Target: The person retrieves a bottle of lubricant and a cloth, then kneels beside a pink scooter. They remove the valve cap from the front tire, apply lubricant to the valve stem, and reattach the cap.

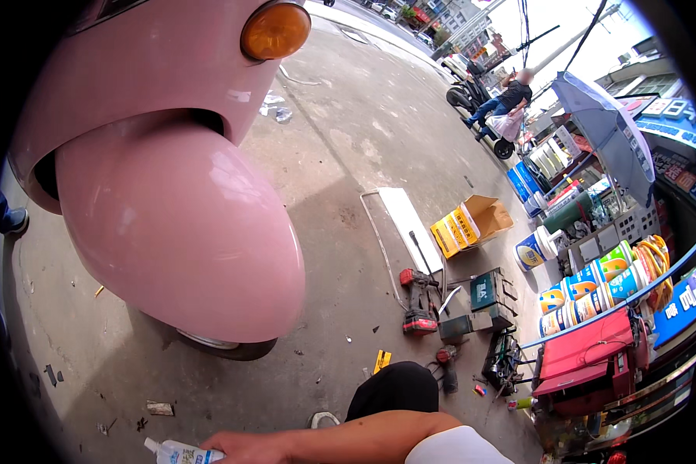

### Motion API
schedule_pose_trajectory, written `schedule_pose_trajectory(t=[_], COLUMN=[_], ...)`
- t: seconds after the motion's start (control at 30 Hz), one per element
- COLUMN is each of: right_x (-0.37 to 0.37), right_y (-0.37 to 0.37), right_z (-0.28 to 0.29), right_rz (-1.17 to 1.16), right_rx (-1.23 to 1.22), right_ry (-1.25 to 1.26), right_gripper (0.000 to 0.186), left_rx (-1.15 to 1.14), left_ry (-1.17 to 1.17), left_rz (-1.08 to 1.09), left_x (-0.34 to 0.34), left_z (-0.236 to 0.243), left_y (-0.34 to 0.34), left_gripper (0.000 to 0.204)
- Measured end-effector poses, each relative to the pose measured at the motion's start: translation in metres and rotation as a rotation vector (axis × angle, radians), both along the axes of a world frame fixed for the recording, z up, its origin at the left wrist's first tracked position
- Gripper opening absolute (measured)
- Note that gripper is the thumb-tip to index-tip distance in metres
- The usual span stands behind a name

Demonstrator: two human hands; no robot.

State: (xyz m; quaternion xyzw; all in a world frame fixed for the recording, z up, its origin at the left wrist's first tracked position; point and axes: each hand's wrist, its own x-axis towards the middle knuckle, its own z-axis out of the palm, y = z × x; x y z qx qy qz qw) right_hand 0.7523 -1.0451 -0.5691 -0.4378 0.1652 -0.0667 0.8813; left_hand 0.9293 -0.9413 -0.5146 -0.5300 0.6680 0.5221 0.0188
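My right forearm reaches in along the lower edge, and my right hand is closed round a white squeeze bottle with a pointed nozzle and blue print. The bottle's lower part is cut off by the picture's edge. Above it stands the front of a pink vehicle, its rounded front fender covering most of a wheel. An orange turn signal sits higher on the pink body. Bottle and fender are apart. My left hand is out of view.
Cordless power tools, a dark green tool case, a white panel and an open yellow carton lie right. Beyond are paint buckets and a red cabinet. Someone's shoe shows at left; a person sits on a scooter.
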Motion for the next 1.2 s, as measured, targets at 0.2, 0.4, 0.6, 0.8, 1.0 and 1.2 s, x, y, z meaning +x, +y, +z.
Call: schedule_pose_trajectory(t=[0.2, 0.4, 0.6, 0.8, 1.0, 1.2], right_x=[-0.004, 0.035, 0.035, 0.017, 0.022, 0.001], right_y=[-0.007, 0.011, -0.014, -0.025, -0.026, -0.01], right_z=[0.067, 0.031, 0.077, 0.067, 0.057, 0.109], right_rz=[-0.284, -0.327, 0.063, 0.005, 0.015, 0.214], right_rx=[0.027, -0.429, -0.954, -1.285, -1.001, -1.101], right_ry=[0.382, 0.213, 0.482, 0.379, 0.277, 0.114], right_gripper=[0.052, 0.039, 0.042, 0.04, 0.027, 0.032], left_rx=[-0.033, 0.126, -0.042, -0.541, -0.16, 0.364], left_ry=[0.078, 0.966, 0.73, 0.064, 0.213, 1.096], left_rz=[0.562, 1.29, 1.195, 0.676, 0.707, 0.407], left_x=[0.061, 0.026, 0.017, -0.013, -0.005, 0.012], left_z=[-0.025, 0.008, -0.016, 0.027, 0.021, 0.015], left_y=[-0.003, -0.022, -0.021, -0.02, -0.021, -0.016], left_gripper=[0.031, 0.029, 0.017, 0.015, 0.023, 0.029])
